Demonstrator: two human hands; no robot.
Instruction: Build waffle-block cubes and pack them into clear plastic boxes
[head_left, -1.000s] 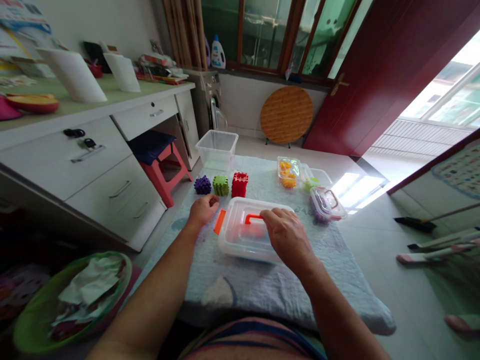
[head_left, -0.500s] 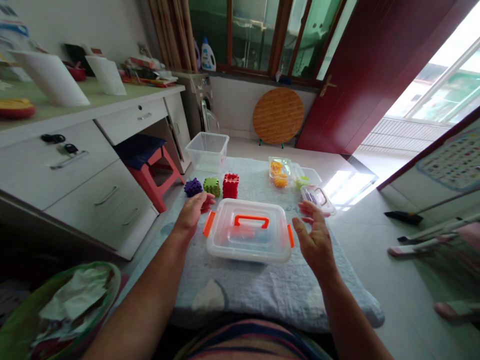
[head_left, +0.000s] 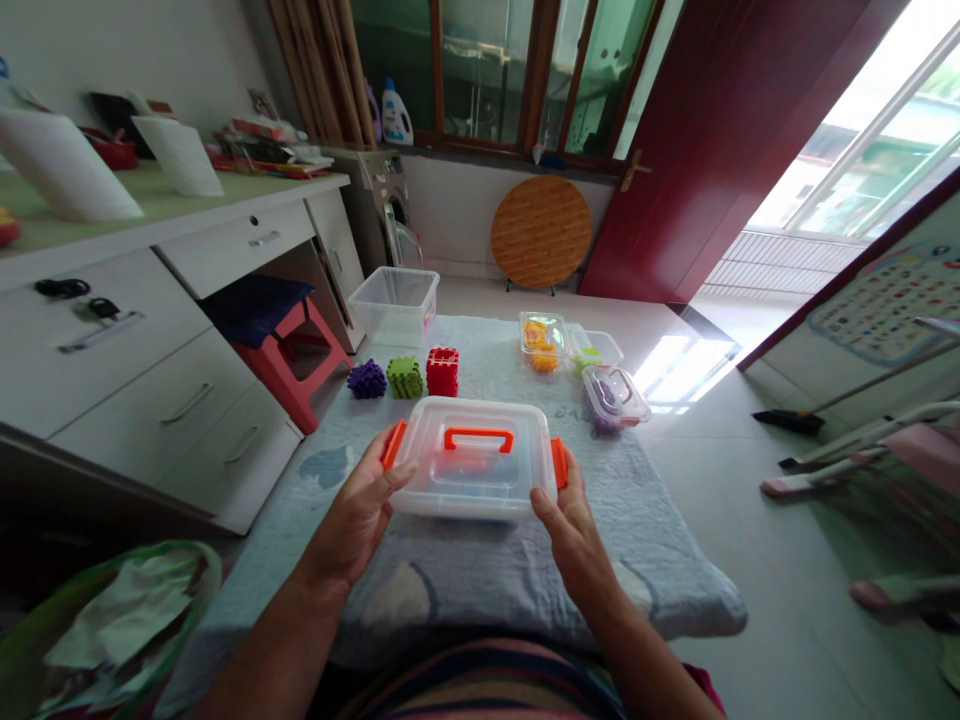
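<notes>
A clear plastic storage box point(head_left: 476, 475) with a lid, an orange handle and orange side clips sits in front of me. My left hand point(head_left: 367, 505) grips its left end, thumb on the lid edge. At the right end my right hand point(head_left: 566, 510) holds it the same way, fingers by the clip. Red and blue shapes show faintly through the lid; what they are I cannot make out. Just behind stand a purple block point(head_left: 367, 379), a green block point(head_left: 405, 377) and a red open cube point(head_left: 442, 372), all with notched edges.
An open clear bin point(head_left: 394, 305) stands at the table's far left. At the far right are a container with orange pieces point(head_left: 543, 343), one with green point(head_left: 595, 350) and a lidded one with purple point(head_left: 615, 397). A blue-grey cloth point(head_left: 480, 590) covers the table.
Both hands have come inward from beside the storage box and closed on its two ends. The view has shifted slightly, so the surroundings appear further left.
</notes>
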